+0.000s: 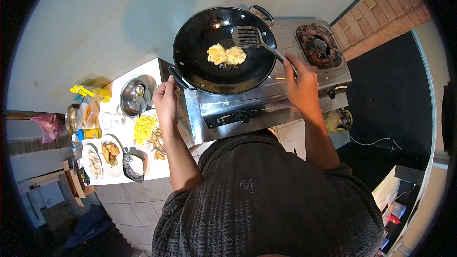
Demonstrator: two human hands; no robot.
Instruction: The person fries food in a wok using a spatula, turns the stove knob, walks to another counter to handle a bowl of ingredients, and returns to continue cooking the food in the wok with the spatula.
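A black wok (209,78) with two loop handles sits on the left side of the gas stove. Inside it lie two pieces of fried egg (226,54), yellow and white, touching each other. My right hand (301,83) is closed around the handle of a slotted turner (247,37), whose head hangs over the wok just above and right of the egg. With curled fingers, my left hand (165,101) grips the wok's near-left handle (179,79); the fingertips are partly hidden.
The steel stove (281,90) has a bare second burner (320,46) at right. On the white table (157,69) at left stand a steel bowl (128,107), a plate of yellow food (145,128), a small black pan (133,171) and several dishes. A wall rises behind the wok.
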